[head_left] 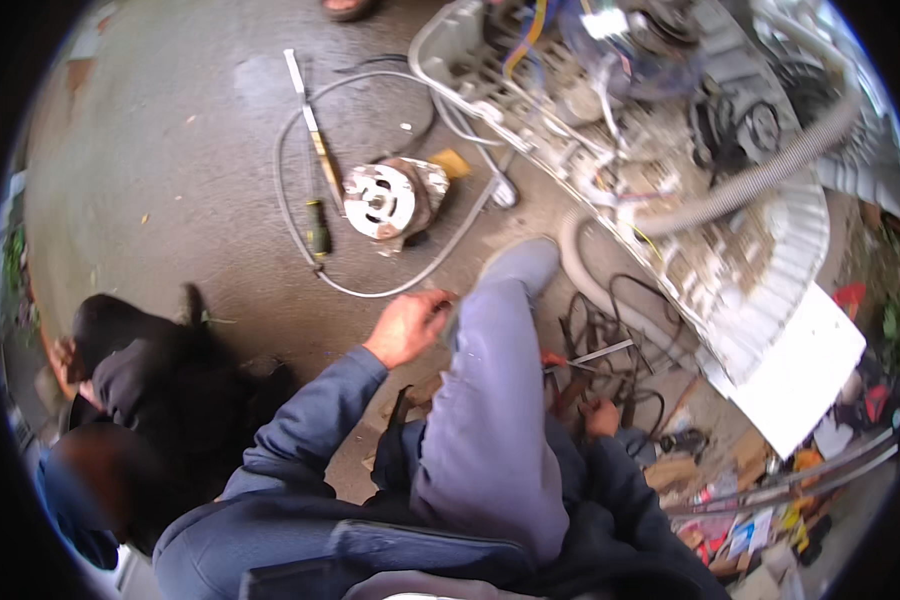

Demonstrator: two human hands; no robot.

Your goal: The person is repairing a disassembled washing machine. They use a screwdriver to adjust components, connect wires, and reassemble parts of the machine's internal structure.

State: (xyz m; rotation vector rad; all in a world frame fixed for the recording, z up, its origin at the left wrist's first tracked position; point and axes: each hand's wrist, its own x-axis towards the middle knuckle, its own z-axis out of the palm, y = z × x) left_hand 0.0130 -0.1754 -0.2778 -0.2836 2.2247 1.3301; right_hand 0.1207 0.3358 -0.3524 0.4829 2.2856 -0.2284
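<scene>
Left of centre, the left hand (407, 328) is loosely curled near the grey cable (369, 295); any hold is unclear. Lower right of centre, the right hand (600, 418) sits by tangled cords (622, 385), its openness and grasp untellable. Careful handling means keeping the fingers free of loops.

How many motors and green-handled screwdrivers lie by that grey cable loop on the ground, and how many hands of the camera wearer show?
Motor: 1
Green-handled screwdriver: 1
Wearer's hands: 2, left hand and right hand
Total: 4
</scene>
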